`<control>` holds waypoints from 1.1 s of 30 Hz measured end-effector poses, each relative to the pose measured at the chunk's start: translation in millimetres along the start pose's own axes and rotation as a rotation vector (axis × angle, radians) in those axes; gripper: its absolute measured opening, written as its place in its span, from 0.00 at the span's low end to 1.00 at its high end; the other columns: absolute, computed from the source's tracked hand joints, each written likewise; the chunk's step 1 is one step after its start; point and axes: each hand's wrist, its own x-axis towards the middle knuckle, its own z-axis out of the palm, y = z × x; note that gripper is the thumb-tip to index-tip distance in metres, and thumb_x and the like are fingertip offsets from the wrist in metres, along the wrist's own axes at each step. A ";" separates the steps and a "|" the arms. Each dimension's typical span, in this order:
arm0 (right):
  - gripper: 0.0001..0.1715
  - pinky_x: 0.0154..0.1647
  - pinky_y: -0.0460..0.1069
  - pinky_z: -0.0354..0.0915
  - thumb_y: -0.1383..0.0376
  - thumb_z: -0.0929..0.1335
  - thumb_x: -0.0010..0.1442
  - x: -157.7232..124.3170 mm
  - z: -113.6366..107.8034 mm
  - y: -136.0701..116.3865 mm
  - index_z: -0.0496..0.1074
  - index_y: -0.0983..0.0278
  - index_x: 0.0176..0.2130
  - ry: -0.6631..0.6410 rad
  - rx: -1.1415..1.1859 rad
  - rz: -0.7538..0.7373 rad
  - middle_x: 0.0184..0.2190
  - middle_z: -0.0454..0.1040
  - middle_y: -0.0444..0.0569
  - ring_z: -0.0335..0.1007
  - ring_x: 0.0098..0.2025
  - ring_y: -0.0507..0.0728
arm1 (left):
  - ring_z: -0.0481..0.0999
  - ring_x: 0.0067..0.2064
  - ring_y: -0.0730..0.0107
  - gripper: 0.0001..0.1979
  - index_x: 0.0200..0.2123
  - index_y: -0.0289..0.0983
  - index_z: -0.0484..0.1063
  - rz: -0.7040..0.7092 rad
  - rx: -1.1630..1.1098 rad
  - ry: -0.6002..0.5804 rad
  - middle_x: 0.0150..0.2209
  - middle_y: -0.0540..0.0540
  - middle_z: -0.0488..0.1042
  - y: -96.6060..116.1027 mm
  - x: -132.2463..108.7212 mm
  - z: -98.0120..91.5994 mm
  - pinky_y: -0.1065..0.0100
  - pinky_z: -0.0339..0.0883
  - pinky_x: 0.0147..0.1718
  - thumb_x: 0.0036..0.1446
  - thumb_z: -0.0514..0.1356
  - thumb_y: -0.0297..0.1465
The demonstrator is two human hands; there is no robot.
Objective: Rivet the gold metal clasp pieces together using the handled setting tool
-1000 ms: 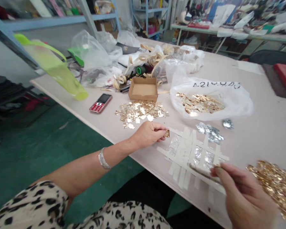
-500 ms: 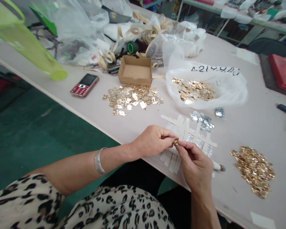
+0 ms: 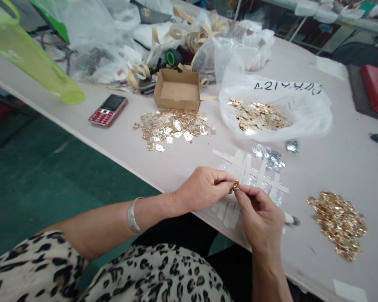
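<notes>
The gold piece [image 3: 236, 183] was between my two hands, above the near edge of the taped strips [image 3: 247, 167]. What showed of it was a short glint running roughly from twelve to six; my fingertips covered the rest, so I couldn't tell its long axis or which end led.

My left hand [image 3: 199, 189] pinched it from the nine o'clock side, back upward, fingers aimed at three, the forearm coming in from eight with the bracelet [image 3: 132, 216] on the wrist. My right hand [image 3: 261, 217] gripped the piece too, thumb and fingertips aimed at about ten or eleven, its forearm rising from near five. Beyond that hand a white stick [image 3: 288, 218] poked out, dark tip toward four; whether I held it, I can't tell.

From the piece, the plates [image 3: 176, 126] lay between ten and eleven, the box [image 3: 177, 90] at eleven, the bag [image 3: 311, 119] at one, the silver discs [image 3: 269, 157] near two, the gold heap [image 3: 339, 224] near four.
</notes>
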 end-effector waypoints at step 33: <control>0.18 0.39 0.53 0.68 0.55 0.67 0.57 83.1 -127.0 48.0 0.79 0.61 0.41 0.045 -0.686 -0.039 0.34 0.80 0.50 0.73 0.31 0.57 | 0.76 0.51 0.60 0.10 0.46 0.33 0.74 0.889 1.037 -0.115 0.48 0.41 0.77 -37.8 10.4 -1.6 0.60 0.74 0.49 0.67 0.53 0.26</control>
